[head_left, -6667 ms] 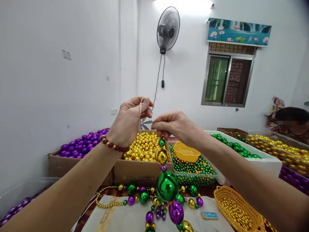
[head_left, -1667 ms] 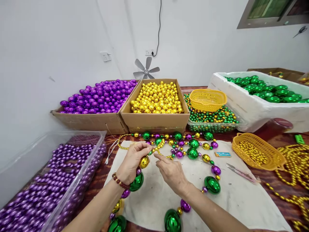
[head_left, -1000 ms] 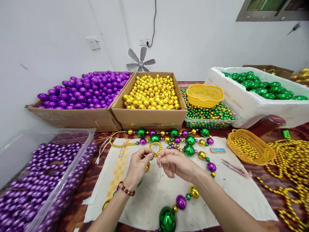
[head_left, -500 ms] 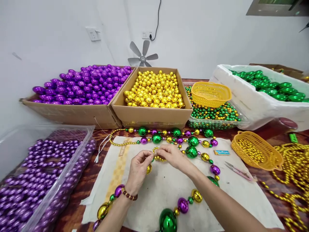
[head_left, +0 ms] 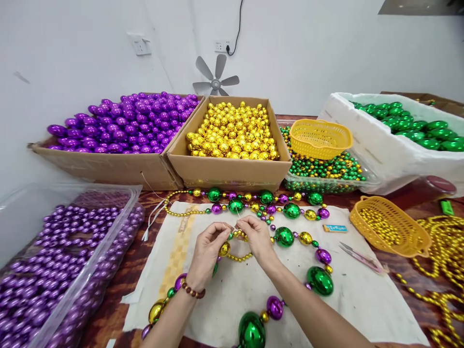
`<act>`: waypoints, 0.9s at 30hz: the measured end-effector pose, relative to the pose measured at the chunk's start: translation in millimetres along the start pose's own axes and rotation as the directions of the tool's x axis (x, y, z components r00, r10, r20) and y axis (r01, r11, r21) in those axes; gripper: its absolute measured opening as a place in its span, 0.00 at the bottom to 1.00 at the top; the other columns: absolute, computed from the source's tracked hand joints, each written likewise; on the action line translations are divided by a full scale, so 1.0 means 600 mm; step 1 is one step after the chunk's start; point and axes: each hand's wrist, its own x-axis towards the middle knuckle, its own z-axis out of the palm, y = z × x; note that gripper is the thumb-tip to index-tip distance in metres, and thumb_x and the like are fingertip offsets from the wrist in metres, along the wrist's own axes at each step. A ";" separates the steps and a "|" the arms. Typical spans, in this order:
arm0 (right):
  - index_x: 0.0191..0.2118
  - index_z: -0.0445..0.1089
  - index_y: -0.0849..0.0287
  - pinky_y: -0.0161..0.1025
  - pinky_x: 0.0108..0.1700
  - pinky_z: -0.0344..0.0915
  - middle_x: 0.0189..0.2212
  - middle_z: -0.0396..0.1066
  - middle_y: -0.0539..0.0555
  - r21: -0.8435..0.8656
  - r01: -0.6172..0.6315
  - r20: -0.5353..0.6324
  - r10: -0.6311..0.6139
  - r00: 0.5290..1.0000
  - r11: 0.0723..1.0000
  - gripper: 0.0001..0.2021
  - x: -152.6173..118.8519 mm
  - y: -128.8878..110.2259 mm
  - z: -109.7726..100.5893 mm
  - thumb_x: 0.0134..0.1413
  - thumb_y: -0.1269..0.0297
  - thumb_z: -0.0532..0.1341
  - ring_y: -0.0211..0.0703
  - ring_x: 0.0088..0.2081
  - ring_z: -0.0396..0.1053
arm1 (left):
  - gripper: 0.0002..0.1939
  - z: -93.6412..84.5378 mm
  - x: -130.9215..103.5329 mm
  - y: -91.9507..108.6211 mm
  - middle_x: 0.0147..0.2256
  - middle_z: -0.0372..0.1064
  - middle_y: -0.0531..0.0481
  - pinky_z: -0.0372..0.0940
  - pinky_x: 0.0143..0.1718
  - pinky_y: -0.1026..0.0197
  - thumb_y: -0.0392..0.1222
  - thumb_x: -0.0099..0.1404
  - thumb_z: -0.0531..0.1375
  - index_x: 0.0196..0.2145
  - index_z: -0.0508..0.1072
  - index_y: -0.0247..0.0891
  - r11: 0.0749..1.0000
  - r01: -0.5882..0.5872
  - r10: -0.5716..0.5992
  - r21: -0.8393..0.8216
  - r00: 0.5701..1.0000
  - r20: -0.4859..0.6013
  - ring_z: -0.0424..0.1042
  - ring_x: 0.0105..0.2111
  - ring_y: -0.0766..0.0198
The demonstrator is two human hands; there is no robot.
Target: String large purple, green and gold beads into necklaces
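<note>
Over the middle of the white cloth [head_left: 290, 314], my left hand [head_left: 208, 246] and my right hand [head_left: 256, 238] meet, almost touching. Each is closed in a pinch on the thin pale string of a beaded necklace; a fine loose end of it sticks up between the fingertips. Small gold beads [head_left: 239, 257] hang in a loop below my hands. The necklace's large green [head_left: 320, 281], purple [head_left: 274, 308] and gold beads curve around both forearms on the cloth. Behind lies a second necklace [head_left: 236, 205]. My fingers hide the exact point where the string is held.
Boxes of purple [head_left: 123, 121] and gold beads [head_left: 232, 135] stand at the back, a foam box [head_left: 348, 125] of green ones at right. A clear tub [head_left: 83, 261] is at left. Scissors [head_left: 362, 258], a small packet [head_left: 335, 228] and a yellow basket [head_left: 391, 227] lie at right.
My right hand has turned and drawn in, its fingers now upright beside the left. The gold bead loop now hangs in view below, and a string end shows above the fingers.
</note>
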 end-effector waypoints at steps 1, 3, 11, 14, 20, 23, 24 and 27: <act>0.27 0.72 0.58 0.37 0.28 0.69 0.25 0.70 0.51 0.000 -0.005 0.001 0.005 1.000 1.000 0.10 -0.002 0.003 0.000 0.53 0.58 0.59 0.41 0.28 0.68 | 0.08 -0.002 0.002 0.003 0.38 0.73 0.48 0.63 0.43 0.62 0.43 0.59 0.64 0.32 0.73 0.37 0.999 0.010 -0.010 -0.033 1.000 0.003 0.70 0.40 0.60; 0.29 0.72 0.58 0.37 0.25 0.69 0.27 0.71 0.52 -0.009 -0.006 0.012 0.006 1.000 1.000 0.11 -0.006 0.008 0.000 0.55 0.58 0.58 0.42 0.27 0.68 | 0.07 -0.005 0.006 0.010 0.37 0.74 0.48 0.63 0.43 0.62 0.43 0.59 0.64 0.33 0.72 0.38 0.995 0.044 -0.041 -0.088 0.999 0.035 0.71 0.39 0.60; 0.32 0.70 0.58 0.35 0.28 0.66 0.23 0.69 0.49 -0.121 0.095 0.021 -0.094 0.995 0.988 0.11 -0.008 -0.008 -0.013 0.60 0.58 0.56 0.39 0.24 0.69 | 0.11 -0.018 0.030 0.025 0.26 0.73 0.51 0.63 0.32 0.67 0.42 0.56 0.67 0.33 0.70 0.36 0.952 0.278 -0.256 -0.126 0.952 0.167 0.72 0.28 0.65; 0.34 0.70 0.58 0.34 0.28 0.66 0.35 0.71 0.52 -0.177 0.179 0.087 -0.166 0.982 0.968 0.12 0.002 -0.024 -0.023 0.61 0.57 0.55 0.35 0.24 0.69 | 0.13 -0.018 0.037 0.022 0.25 0.73 0.51 0.62 0.29 0.67 0.42 0.55 0.68 0.35 0.70 0.37 0.943 0.316 -0.295 -0.102 0.938 0.181 0.71 0.26 0.66; 0.34 0.73 0.54 0.34 0.39 0.63 0.34 0.72 0.49 -0.335 0.354 0.283 -0.265 0.922 0.873 0.07 0.038 -0.061 -0.017 0.60 0.62 0.58 0.39 0.37 0.70 | 0.09 -0.011 0.042 0.022 0.25 0.72 0.51 0.61 0.30 0.68 0.41 0.56 0.67 0.31 0.71 0.35 0.945 0.322 -0.297 -0.052 0.916 0.269 0.69 0.26 0.68; 0.33 0.71 0.54 0.32 0.33 0.60 0.23 0.69 0.46 -0.389 0.366 0.350 -0.232 0.908 0.845 0.08 0.050 -0.069 -0.014 0.61 0.62 0.57 0.36 0.28 0.67 | 0.08 -0.012 0.041 0.025 0.25 0.71 0.52 0.60 0.30 0.68 0.40 0.57 0.66 0.30 0.70 0.35 0.951 0.304 -0.280 -0.062 0.926 0.254 0.68 0.26 0.69; 0.33 0.71 0.54 0.31 0.30 0.58 0.20 0.67 0.45 -0.397 0.358 0.369 -0.210 0.906 0.845 0.11 0.052 -0.070 -0.016 0.63 0.61 0.55 0.35 0.24 0.65 | 0.08 -0.013 0.041 0.026 0.24 0.71 0.52 0.59 0.29 0.69 0.41 0.58 0.66 0.30 0.70 0.35 0.951 0.303 -0.280 -0.063 0.930 0.237 0.68 0.25 0.70; 0.34 0.70 0.57 0.29 0.23 0.56 0.15 0.62 0.43 -0.399 0.337 0.440 -0.144 0.886 0.853 0.13 0.052 -0.075 -0.034 0.65 0.59 0.51 0.33 0.18 0.61 | 0.09 -0.017 0.041 0.026 0.24 0.72 0.52 0.58 0.27 0.69 0.43 0.59 0.65 0.30 0.69 0.36 0.953 0.299 -0.282 -0.049 0.936 0.211 0.68 0.25 0.69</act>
